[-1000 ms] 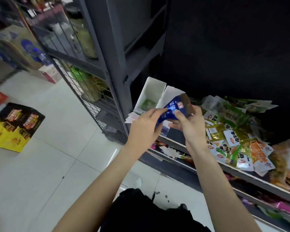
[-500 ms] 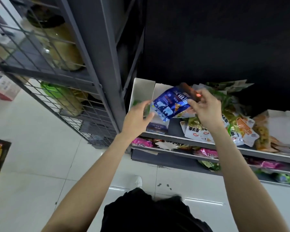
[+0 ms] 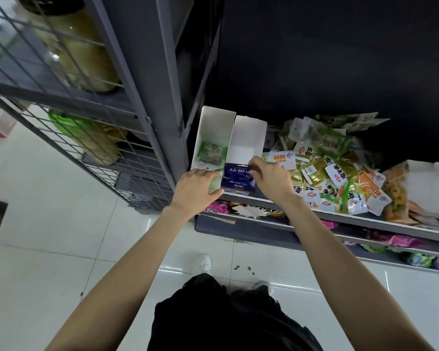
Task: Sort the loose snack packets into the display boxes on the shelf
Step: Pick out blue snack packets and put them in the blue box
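Note:
Two white display boxes stand side by side at the shelf's left end. The left box [image 3: 214, 127] holds a green packet [image 3: 211, 152]. A blue packet [image 3: 237, 181] lies in the front of the right box [image 3: 249, 138]. My right hand [image 3: 271, 179] pinches the blue packet's top right edge. My left hand [image 3: 195, 191] rests against the front of the left box, thumb near the blue packet. A heap of loose snack packets [image 3: 335, 173] covers the shelf to the right.
A grey upright post [image 3: 167, 97] and a wire-mesh rack [image 3: 74, 122] with bags stand to the left. Lower shelves [image 3: 365, 239] hold more packets. A white box [image 3: 426, 183] sits at the far right. White tiled floor lies below, with my shoe [image 3: 202, 264].
The blue packet went from being held up in the air down into the right box. My left hand let go of it and dropped to the left box's front.

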`<state>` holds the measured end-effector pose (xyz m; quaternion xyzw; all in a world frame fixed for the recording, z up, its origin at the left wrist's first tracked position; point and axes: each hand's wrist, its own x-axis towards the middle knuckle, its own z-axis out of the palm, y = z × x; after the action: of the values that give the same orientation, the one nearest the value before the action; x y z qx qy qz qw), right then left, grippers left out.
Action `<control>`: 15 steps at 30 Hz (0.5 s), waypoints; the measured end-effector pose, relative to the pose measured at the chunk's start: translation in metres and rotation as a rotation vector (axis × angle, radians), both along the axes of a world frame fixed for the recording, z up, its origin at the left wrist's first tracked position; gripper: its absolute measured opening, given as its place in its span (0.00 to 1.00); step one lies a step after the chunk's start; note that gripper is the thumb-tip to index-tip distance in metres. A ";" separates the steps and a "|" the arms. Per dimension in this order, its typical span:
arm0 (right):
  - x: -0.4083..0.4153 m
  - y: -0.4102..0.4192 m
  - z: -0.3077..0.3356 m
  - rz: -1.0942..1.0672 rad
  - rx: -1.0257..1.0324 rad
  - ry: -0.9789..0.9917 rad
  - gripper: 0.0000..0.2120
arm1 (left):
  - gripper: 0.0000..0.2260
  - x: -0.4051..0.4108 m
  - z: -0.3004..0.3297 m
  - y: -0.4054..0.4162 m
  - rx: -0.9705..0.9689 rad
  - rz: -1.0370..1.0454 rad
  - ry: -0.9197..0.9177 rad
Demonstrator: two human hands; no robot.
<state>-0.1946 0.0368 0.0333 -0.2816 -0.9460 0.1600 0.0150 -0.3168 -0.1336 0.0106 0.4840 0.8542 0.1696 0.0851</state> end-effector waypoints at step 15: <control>0.055 0.018 -0.004 0.051 -0.218 0.173 0.14 | 0.10 0.041 0.039 0.032 0.692 -0.054 -0.061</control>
<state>-0.1392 0.0552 0.0298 -0.2427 -0.9249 0.2861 0.0619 -0.2763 -0.1015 0.0496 0.5014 0.7301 0.4612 -0.0541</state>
